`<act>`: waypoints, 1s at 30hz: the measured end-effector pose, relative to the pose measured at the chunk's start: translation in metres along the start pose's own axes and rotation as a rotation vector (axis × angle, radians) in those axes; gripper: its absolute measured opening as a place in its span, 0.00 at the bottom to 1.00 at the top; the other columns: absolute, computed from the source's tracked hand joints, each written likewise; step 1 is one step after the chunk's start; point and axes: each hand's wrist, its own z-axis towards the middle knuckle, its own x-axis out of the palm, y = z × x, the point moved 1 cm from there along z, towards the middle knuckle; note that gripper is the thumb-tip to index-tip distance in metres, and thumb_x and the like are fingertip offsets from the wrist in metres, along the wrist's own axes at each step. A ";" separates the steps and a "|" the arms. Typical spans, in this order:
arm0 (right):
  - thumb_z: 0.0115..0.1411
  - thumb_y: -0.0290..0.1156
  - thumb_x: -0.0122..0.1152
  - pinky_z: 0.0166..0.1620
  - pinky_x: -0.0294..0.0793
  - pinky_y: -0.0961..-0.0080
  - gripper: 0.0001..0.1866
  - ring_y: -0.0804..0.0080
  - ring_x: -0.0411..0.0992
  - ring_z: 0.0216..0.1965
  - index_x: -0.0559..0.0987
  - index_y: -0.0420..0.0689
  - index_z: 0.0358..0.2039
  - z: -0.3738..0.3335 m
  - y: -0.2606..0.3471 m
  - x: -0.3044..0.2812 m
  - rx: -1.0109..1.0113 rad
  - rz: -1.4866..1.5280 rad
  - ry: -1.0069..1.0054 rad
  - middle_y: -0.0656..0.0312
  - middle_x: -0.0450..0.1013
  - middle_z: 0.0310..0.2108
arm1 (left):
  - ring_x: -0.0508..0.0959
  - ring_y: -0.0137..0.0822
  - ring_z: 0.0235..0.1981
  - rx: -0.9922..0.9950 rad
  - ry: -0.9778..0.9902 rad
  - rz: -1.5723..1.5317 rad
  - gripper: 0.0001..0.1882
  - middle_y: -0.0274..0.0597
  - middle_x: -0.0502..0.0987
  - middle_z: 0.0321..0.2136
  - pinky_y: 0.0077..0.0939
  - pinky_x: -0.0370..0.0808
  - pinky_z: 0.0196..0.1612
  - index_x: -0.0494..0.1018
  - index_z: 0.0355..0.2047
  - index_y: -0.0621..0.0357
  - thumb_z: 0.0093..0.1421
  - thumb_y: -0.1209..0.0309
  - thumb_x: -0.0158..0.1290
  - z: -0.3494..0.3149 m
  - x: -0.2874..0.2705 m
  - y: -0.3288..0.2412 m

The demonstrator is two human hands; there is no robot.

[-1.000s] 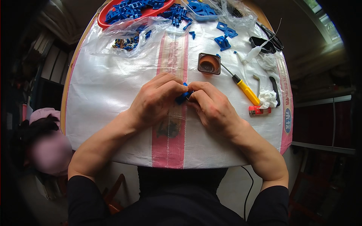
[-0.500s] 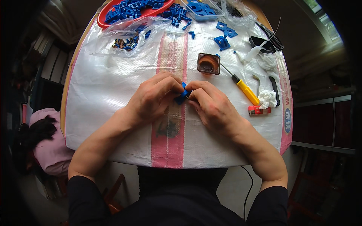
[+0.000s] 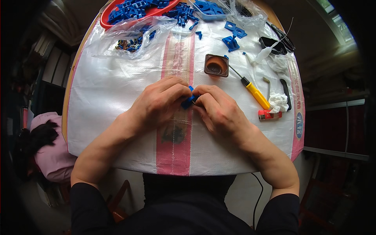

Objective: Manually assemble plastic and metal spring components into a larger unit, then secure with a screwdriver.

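Observation:
A small blue plastic part (image 3: 187, 103) is pinched between my two hands over the pink stripe of the white woven sheet. My left hand (image 3: 160, 100) grips it from the left, thumb and fingers closed together. From the other side, my right hand (image 3: 219, 109) closes its fingertips on the same part. A tiny thin bit shows at the right fingertips, too small to name. Much of the blue part is hidden behind the fingers.
A brown plastic cup (image 3: 216, 65), a yellow-handled screwdriver (image 3: 256, 94), a hex key (image 3: 268, 87), crumpled tissue (image 3: 278, 102) and a red lighter (image 3: 269, 114) lie to the right. Farther back are a red basin (image 3: 104, 19) of blue parts and a plastic bag of screws (image 3: 131, 45).
Both hands stay in nearly the same place on the blue part. My right fingers have shifted very slightly.

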 end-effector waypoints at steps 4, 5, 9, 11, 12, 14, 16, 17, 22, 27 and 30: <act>0.55 0.21 0.65 0.50 0.75 0.63 0.12 0.52 0.74 0.46 0.74 0.33 0.38 0.000 0.001 0.001 -0.011 -0.026 -0.008 0.46 0.73 0.45 | 0.81 0.47 0.39 0.000 0.040 0.001 0.14 0.46 0.79 0.37 0.35 0.79 0.42 0.74 0.37 0.62 0.49 0.85 0.62 0.001 -0.002 0.002; 0.55 0.21 0.65 0.50 0.75 0.63 0.12 0.52 0.74 0.46 0.74 0.33 0.38 0.000 0.001 0.002 -0.013 -0.025 -0.014 0.46 0.73 0.45 | 0.81 0.47 0.39 -0.002 0.040 -0.001 0.14 0.46 0.79 0.36 0.35 0.79 0.42 0.74 0.37 0.62 0.50 0.85 0.62 0.002 -0.002 0.002; 0.55 0.21 0.65 0.51 0.74 0.63 0.12 0.52 0.74 0.46 0.74 0.33 0.38 -0.001 -0.001 0.005 -0.010 -0.030 -0.027 0.46 0.73 0.44 | 0.81 0.46 0.39 -0.007 0.025 -0.022 0.13 0.46 0.79 0.37 0.35 0.79 0.42 0.75 0.37 0.62 0.51 0.85 0.62 0.002 0.000 0.003; 0.55 0.21 0.65 0.50 0.75 0.63 0.12 0.52 0.74 0.46 0.74 0.33 0.38 -0.001 -0.002 0.006 -0.009 -0.035 -0.032 0.47 0.73 0.44 | 0.82 0.44 0.39 -0.058 0.022 -0.101 0.13 0.45 0.79 0.37 0.34 0.79 0.41 0.76 0.37 0.62 0.51 0.85 0.61 0.002 -0.001 0.005; 0.55 0.21 0.65 0.50 0.75 0.63 0.12 0.52 0.74 0.46 0.74 0.34 0.39 -0.001 -0.002 0.006 -0.012 -0.036 -0.036 0.47 0.74 0.44 | 0.82 0.44 0.39 -0.084 0.021 -0.140 0.13 0.44 0.79 0.37 0.33 0.79 0.41 0.76 0.37 0.62 0.52 0.85 0.61 0.001 -0.002 0.006; 0.54 0.21 0.66 0.50 0.75 0.63 0.13 0.53 0.74 0.45 0.74 0.34 0.39 -0.001 -0.003 0.007 -0.007 -0.030 -0.047 0.48 0.74 0.43 | 0.81 0.42 0.39 -0.061 0.022 -0.137 0.16 0.44 0.78 0.39 0.32 0.79 0.42 0.76 0.41 0.62 0.51 0.84 0.62 -0.001 -0.001 0.009; 0.53 0.21 0.66 0.49 0.75 0.63 0.14 0.53 0.75 0.45 0.74 0.35 0.39 0.000 -0.004 0.006 0.010 -0.016 -0.062 0.49 0.74 0.42 | 0.81 0.42 0.41 -0.093 0.027 -0.149 0.20 0.45 0.78 0.41 0.32 0.79 0.44 0.76 0.45 0.61 0.51 0.83 0.63 0.000 -0.002 0.008; 0.53 0.21 0.67 0.49 0.75 0.63 0.14 0.52 0.75 0.44 0.74 0.35 0.39 0.001 -0.005 0.006 0.018 -0.010 -0.067 0.49 0.74 0.42 | 0.81 0.42 0.42 -0.135 0.032 -0.164 0.22 0.45 0.77 0.43 0.33 0.79 0.46 0.75 0.47 0.61 0.50 0.82 0.64 0.000 -0.003 0.004; 0.51 0.19 0.68 0.47 0.76 0.62 0.16 0.52 0.75 0.43 0.74 0.37 0.40 0.004 -0.004 0.002 0.049 0.015 -0.048 0.51 0.75 0.40 | 0.78 0.45 0.48 -0.215 0.112 -0.121 0.29 0.47 0.75 0.48 0.35 0.77 0.51 0.73 0.53 0.60 0.48 0.79 0.66 -0.001 -0.001 -0.004; 0.52 0.19 0.67 0.45 0.77 0.61 0.15 0.52 0.76 0.41 0.76 0.38 0.40 0.002 -0.012 -0.001 0.015 0.071 -0.045 0.51 0.75 0.39 | 0.76 0.53 0.51 -0.236 0.177 -0.087 0.30 0.51 0.73 0.48 0.40 0.75 0.54 0.71 0.54 0.62 0.50 0.77 0.67 -0.001 -0.002 -0.004; 0.53 0.19 0.66 0.45 0.77 0.62 0.14 0.52 0.76 0.41 0.76 0.38 0.41 0.002 -0.011 -0.001 0.043 0.082 -0.043 0.51 0.75 0.39 | 0.75 0.53 0.52 -0.316 0.222 -0.217 0.31 0.51 0.73 0.49 0.40 0.75 0.55 0.71 0.54 0.62 0.49 0.76 0.68 0.001 -0.006 -0.005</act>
